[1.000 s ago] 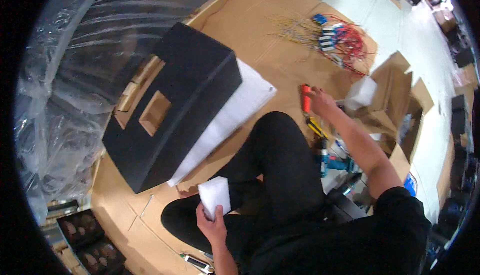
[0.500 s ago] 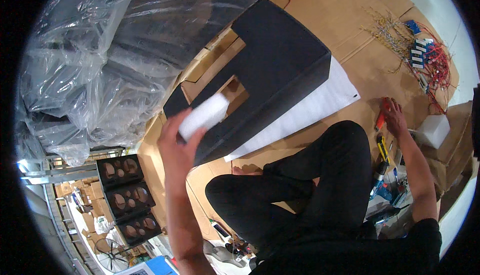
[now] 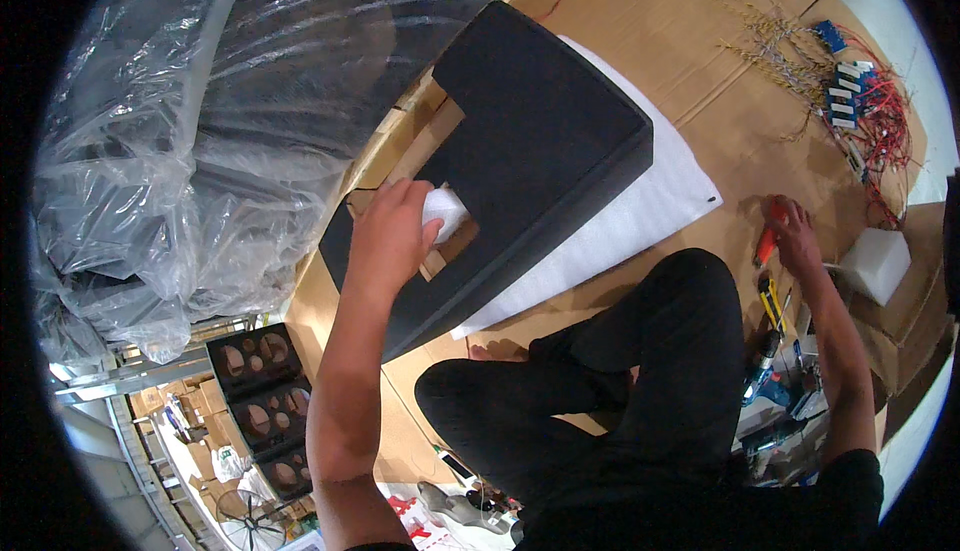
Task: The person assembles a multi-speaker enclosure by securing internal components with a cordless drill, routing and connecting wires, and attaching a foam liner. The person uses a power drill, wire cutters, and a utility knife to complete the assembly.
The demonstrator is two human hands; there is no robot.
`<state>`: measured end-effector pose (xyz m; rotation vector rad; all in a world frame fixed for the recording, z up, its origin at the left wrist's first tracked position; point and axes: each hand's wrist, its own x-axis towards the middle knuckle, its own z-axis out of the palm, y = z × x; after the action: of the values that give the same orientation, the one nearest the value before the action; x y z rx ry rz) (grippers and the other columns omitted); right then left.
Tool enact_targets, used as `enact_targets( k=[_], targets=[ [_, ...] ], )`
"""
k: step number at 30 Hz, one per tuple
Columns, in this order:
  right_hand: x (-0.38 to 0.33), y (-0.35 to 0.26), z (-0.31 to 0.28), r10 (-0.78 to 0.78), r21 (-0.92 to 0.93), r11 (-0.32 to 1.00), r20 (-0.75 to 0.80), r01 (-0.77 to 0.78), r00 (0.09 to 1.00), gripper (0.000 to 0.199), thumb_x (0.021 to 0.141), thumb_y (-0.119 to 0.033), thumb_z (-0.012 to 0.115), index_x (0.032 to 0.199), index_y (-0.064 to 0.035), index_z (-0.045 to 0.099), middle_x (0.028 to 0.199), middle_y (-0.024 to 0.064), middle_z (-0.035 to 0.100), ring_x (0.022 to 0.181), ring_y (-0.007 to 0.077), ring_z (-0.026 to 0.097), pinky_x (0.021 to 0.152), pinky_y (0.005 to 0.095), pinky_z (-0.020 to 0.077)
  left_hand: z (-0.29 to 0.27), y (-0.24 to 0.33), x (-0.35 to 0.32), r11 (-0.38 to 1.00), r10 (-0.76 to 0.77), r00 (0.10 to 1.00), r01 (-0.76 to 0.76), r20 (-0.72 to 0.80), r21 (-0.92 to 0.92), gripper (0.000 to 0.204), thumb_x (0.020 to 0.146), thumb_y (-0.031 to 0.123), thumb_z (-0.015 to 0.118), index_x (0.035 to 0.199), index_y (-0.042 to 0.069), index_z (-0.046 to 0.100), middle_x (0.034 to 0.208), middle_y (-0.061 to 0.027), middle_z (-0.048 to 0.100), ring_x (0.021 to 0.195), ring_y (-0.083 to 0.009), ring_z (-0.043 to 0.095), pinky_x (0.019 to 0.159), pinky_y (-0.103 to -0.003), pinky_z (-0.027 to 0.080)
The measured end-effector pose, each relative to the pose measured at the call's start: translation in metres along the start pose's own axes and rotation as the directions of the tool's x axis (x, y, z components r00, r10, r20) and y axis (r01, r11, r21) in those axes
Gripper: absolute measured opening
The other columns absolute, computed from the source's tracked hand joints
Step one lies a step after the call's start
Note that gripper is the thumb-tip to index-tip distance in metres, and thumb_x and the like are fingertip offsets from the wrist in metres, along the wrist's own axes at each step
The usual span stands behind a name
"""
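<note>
My left hand (image 3: 390, 231) is closed round a white foam piece (image 3: 446, 213), which sits at a square cutout in the black box (image 3: 550, 131); part of the foam is down inside the opening. The box lies tilted on a white foam sheet (image 3: 690, 183), in front of my crossed legs. Off to the right, my right hand (image 3: 797, 239) grips a red-orange object (image 3: 767, 246), seemingly a tool handle, whose kind I cannot make out. Just below that hand lies a yellow utility knife (image 3: 769, 299), with a blue cordless drill (image 3: 768, 376) nearer me.
Cardboard (image 3: 690, 51) covers the work surface. Red wires with blue connectors (image 3: 850, 101) lie at the far right, above a white foam block (image 3: 877, 263). Clear plastic sheeting (image 3: 190, 141) hangs at the left. Black panels with round holes (image 3: 262, 406) stand lower left.
My left hand has brought the foam piece rightward and down into the cutout. The black box has shifted slightly left, baring more of the white sheet. My right hand stays on the red-orange object.
</note>
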<state>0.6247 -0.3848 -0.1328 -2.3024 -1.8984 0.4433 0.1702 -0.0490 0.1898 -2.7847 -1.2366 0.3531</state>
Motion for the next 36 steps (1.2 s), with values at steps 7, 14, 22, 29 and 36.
enact_targets(
  k=[7, 14, 22, 29, 36],
  targets=[
    [0.005, -0.002, 0.002, 0.052, -0.078, 0.996, 0.000, -0.052, 0.999, 0.054, 0.072, -0.005, 0.068, 0.124, -0.0170, 0.062, 0.141, 0.0162, 0.041, 0.129, 0.0390, 0.041, 0.106, 0.0486, 0.0365, -0.007, -0.006, 0.012, 0.995, 0.073, 0.992, -0.066, 0.102, -0.076, 0.040, 0.076, 0.018, 0.075, 0.114, 0.014, 0.063, 0.106, -0.0101, 0.064, 0.099, -0.0341, 0.062, 0.086, -0.042, 0.050],
    [0.006, -0.003, -0.004, 0.027, -0.045, 0.999, -0.021, -0.028, 0.999, 0.056, 0.070, -0.002, 0.068, 0.124, -0.0167, 0.061, 0.141, 0.0140, 0.041, 0.126, 0.0385, 0.043, 0.104, 0.0479, 0.0378, -0.004, -0.014, 0.017, 0.990, 0.091, 0.979, -0.070, 0.180, -0.122, 0.038, 0.076, 0.018, 0.074, 0.111, 0.016, 0.062, 0.099, -0.0069, 0.062, 0.100, -0.0293, 0.062, 0.084, -0.043, 0.049],
    [0.006, 0.001, 0.002, 0.039, -0.033, 0.999, -0.032, -0.040, 0.999, 0.056, 0.069, -0.001, 0.069, 0.122, -0.0169, 0.061, 0.139, 0.0131, 0.042, 0.125, 0.0368, 0.044, 0.104, 0.0485, 0.0378, -0.001, -0.016, 0.019, 0.988, 0.104, 0.984, -0.086, 0.146, -0.126, 0.036, 0.077, 0.019, 0.075, 0.110, 0.015, 0.061, 0.100, -0.0071, 0.063, 0.097, -0.0310, 0.063, 0.083, -0.044, 0.049],
    [0.008, 0.000, 0.002, 0.039, -0.043, 0.998, -0.014, -0.040, 0.999, 0.057, 0.070, -0.004, 0.069, 0.124, -0.0190, 0.061, 0.141, 0.0126, 0.042, 0.129, 0.0358, 0.041, 0.105, 0.0481, 0.0374, 0.003, -0.019, 0.019, 0.984, 0.110, 0.982, -0.087, 0.153, -0.154, 0.035, 0.077, 0.017, 0.074, 0.110, 0.017, 0.063, 0.102, -0.0072, 0.063, 0.098, -0.0316, 0.063, 0.085, -0.044, 0.049],
    [0.008, -0.004, -0.008, 0.018, -0.127, 0.992, -0.037, -0.022, 0.999, 0.043, 0.073, -0.009, 0.069, 0.115, -0.0141, 0.065, 0.141, 0.0144, 0.042, 0.131, 0.0360, 0.040, 0.108, 0.0478, 0.0336, 0.001, -0.019, 0.018, 0.977, 0.161, 0.980, -0.141, 0.118, -0.162, 0.036, 0.076, 0.014, 0.074, 0.110, 0.011, 0.064, 0.102, -0.0107, 0.064, 0.097, -0.0339, 0.063, 0.084, -0.043, 0.050]
  ],
)
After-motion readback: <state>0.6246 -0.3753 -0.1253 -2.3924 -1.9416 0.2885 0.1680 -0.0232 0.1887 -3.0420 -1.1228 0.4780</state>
